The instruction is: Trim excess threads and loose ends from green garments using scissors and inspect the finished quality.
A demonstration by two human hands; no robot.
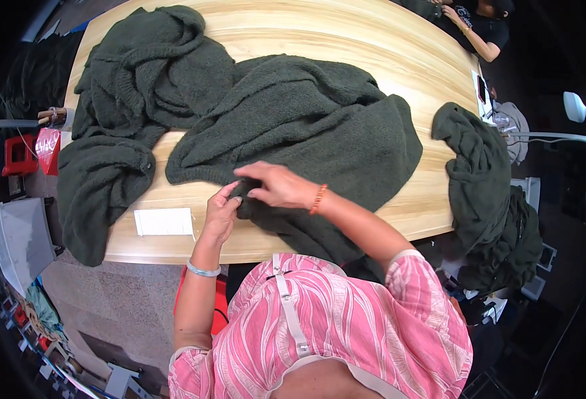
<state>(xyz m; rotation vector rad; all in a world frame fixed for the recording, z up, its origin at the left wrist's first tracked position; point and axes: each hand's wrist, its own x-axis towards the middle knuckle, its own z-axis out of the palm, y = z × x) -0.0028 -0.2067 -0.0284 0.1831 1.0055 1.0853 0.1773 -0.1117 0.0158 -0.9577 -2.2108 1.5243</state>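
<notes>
A dark green knitted sweater (319, 133) lies spread and bunched over the middle of the table, and part of it hangs over the near edge toward my lap. With my left hand (221, 211) I pinch a small bunched edge of it between thumb and fingers. My right hand (281, 186) comes in from the right, its thumb and fingers bent around the same bit of knit, close to the left fingertips. Anything small between the fingers is too hidden to make out. A white paper slip (164, 222) lies on the table left of my left hand.
More dark green knitwear is heaped at the far left (153, 66), the near left (100, 193) and over the right edge (476, 173) of the wooden table (266, 30). A white lamp (576, 106) stands at right. Another person's hand (451, 14) handles dark cloth at the far right.
</notes>
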